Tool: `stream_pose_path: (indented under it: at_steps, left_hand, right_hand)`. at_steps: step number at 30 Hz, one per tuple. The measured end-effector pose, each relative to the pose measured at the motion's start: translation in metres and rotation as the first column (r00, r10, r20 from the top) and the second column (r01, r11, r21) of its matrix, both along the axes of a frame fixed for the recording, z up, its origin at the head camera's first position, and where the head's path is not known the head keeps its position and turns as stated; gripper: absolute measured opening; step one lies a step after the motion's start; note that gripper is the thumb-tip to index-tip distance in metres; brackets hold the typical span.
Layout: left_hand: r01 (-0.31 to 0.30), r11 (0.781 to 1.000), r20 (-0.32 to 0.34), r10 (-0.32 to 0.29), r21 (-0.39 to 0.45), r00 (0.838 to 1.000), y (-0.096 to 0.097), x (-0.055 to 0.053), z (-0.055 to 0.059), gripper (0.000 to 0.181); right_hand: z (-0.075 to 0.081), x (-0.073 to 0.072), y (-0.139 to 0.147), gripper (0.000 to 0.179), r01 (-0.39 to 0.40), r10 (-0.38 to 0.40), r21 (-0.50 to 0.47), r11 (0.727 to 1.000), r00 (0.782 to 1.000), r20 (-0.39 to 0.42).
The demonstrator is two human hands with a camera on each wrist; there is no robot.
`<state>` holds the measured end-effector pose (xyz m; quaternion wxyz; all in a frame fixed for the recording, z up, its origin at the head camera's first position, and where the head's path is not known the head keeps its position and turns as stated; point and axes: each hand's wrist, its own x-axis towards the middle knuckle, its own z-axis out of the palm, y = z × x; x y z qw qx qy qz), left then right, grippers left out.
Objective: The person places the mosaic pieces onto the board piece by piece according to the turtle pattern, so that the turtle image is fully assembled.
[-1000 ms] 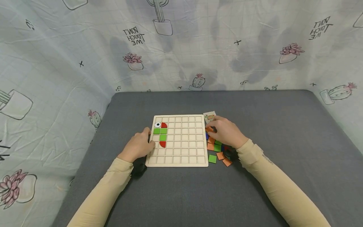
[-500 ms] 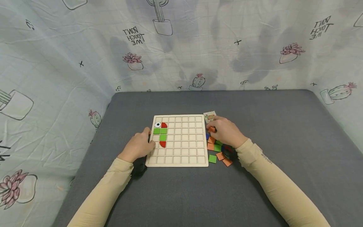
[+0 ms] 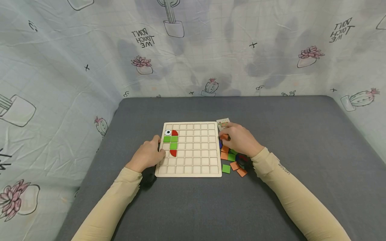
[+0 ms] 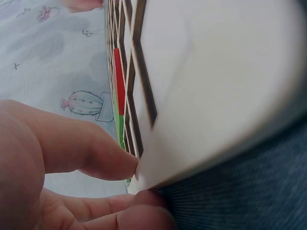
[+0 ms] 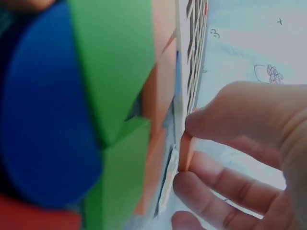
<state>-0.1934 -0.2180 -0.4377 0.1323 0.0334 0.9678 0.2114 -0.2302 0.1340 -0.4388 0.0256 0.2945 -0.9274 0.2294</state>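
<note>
A pale wooden grid board (image 3: 193, 174) lies flat in the middle of the table. My left hand (image 3: 146, 154) holds its left edge, thumb on the rim and fingers against the side, as the left wrist view shows. Set in the upper left cells are a white eye tile (image 3: 168, 133), a red rounded tile (image 3: 175, 133), several green square tiles (image 3: 173, 146) and another red rounded tile (image 3: 173, 153). Beyond the board's right edge, my right hand (image 3: 241, 140) pinches an orange tile (image 5: 184, 152) between thumb and fingertips, over the loose pieces.
Loose orange, green, blue and red tiles (image 3: 231, 157) lie along the board's right side, partly hidden under my right hand. A small printed card (image 3: 222, 122) sits by the upper right corner. Grey cloth (image 3: 193, 207) covers the table; a patterned curtain (image 3: 229, 67) hangs behind.
The orange tile has shifted slightly and turned in my right fingers, which stay over the same spot. My left hand and the board have not moved.
</note>
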Motion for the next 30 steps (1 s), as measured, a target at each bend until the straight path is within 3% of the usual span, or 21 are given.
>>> stream_pose_path:
  at_steps: [7, 15, 30]
  left_hand:
    - [-0.002, 1.0, 0.002, 0.002, 0.0, 1.0, -0.001, -0.001, 0.0, 0.053]
    - [-0.001, 1.0, 0.001, 0.001, -0.002, 1.0, -0.002, -0.001, -0.002, 0.053]
    - [-0.001, 1.0, 0.007, 0.001, -0.029, 1.0, -0.002, -0.002, -0.003, 0.05]
  right_hand:
    - [0.004, 0.005, -0.014, 0.012, -0.057, 0.055, -0.045, 0.997, 0.998, -0.039]
    - [0.011, 0.007, -0.055, 0.011, -0.144, 0.138, -0.071, 0.987, 0.987, -0.08]
    - [0.011, 0.0, -0.121, 0.012, -0.248, 0.249, 0.016, 0.969, 0.968, -0.023]
